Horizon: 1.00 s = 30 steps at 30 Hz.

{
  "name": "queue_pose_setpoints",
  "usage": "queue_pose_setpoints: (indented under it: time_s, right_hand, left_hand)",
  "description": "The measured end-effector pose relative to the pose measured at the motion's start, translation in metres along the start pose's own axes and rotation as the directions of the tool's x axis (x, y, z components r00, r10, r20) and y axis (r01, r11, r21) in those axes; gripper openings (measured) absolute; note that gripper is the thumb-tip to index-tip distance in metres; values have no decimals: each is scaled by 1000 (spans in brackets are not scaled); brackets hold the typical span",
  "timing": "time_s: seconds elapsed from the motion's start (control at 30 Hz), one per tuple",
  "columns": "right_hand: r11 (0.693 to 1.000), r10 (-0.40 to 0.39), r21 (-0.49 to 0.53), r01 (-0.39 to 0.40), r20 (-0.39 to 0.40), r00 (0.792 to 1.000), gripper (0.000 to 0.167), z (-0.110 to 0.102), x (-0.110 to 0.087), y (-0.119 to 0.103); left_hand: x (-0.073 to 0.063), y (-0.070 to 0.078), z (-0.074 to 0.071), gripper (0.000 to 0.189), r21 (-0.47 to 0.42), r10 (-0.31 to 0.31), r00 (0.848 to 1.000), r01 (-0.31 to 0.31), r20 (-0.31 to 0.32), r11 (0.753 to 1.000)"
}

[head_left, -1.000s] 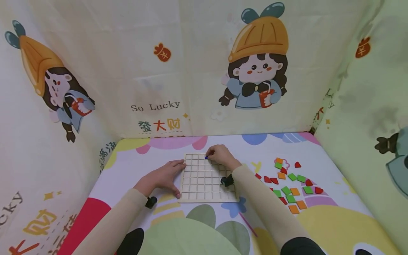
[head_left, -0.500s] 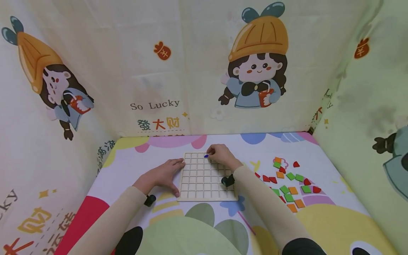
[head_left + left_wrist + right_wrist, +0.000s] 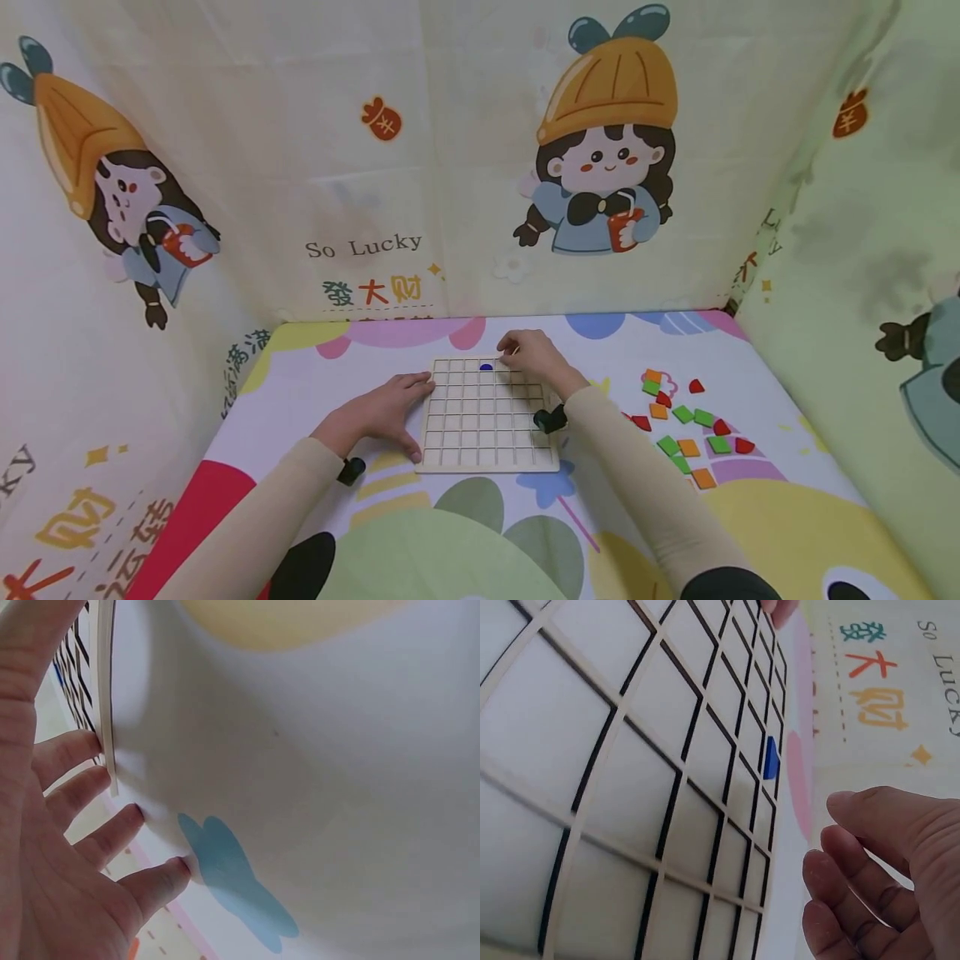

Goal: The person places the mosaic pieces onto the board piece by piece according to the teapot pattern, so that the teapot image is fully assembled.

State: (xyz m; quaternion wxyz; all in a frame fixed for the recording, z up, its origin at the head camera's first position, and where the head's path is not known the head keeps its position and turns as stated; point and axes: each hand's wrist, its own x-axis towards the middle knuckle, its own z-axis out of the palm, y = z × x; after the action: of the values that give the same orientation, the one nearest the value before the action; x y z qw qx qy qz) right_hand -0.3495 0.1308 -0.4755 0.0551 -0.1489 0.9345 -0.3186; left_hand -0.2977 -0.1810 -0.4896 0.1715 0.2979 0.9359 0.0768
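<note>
A pale wooden grid board (image 3: 480, 429) lies on the table in front of me. In its far row sits a blue half-round piece (image 3: 486, 367), also visible as the blue piece (image 3: 771, 759) in the right wrist view. My left hand (image 3: 375, 417) rests at the board's left edge, thumb and fingers spread; in the left wrist view two fingertips of that hand (image 3: 52, 855) touch the rim. Just right of the blue piece hovers my right hand (image 3: 536, 358), apart from it. The right wrist view shows this hand (image 3: 885, 877) loosely curled, holding nothing.
Several red, green and orange flat pieces (image 3: 682, 414) lie scattered right of the board, some hidden by the right sleeve (image 3: 637, 467). A patterned cloth covers the table (image 3: 360, 525). Printed fabric walls (image 3: 465, 183) enclose the back and sides.
My right hand has let go of the blue piece and moved slightly right and away. The blue piece stays in the far row, now in plain view. The left hand keeps its place.
</note>
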Motion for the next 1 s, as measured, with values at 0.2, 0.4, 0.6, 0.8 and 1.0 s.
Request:
queue_pose_setpoints:
  time_s: [0.2, 0.4, 0.6, 0.8, 1.0]
  right_hand:
    - [999, -13, -30, 13, 8, 1000, 22, -15, -12, 3]
    - [996, -25, -87, 27, 21, 999, 21, -29, -27, 11]
    - [993, -35, -110, 37, 18, 999, 22, -41, -40, 20]
    - [989, -3, -145, 7, 26, 1000, 23, -51, -54, 22]
    - [984, 41, -176, -30, 59, 997, 25, -59, -68, 29]
  left_hand:
    - [1, 0, 1, 133, 13, -3, 1000, 3, 1, 1000]
    - [0, -1, 1, 132, -12, 25, 1000, -26, -6, 1000]
    - [-1, 0, 1, 131, -15, 28, 1000, -28, -15, 1000]
    - [-1, 2, 2, 130, -21, 25, 1000, -25, -16, 999]
    - [-1, 2, 2, 129, -15, 19, 1000, -19, -19, 1000]
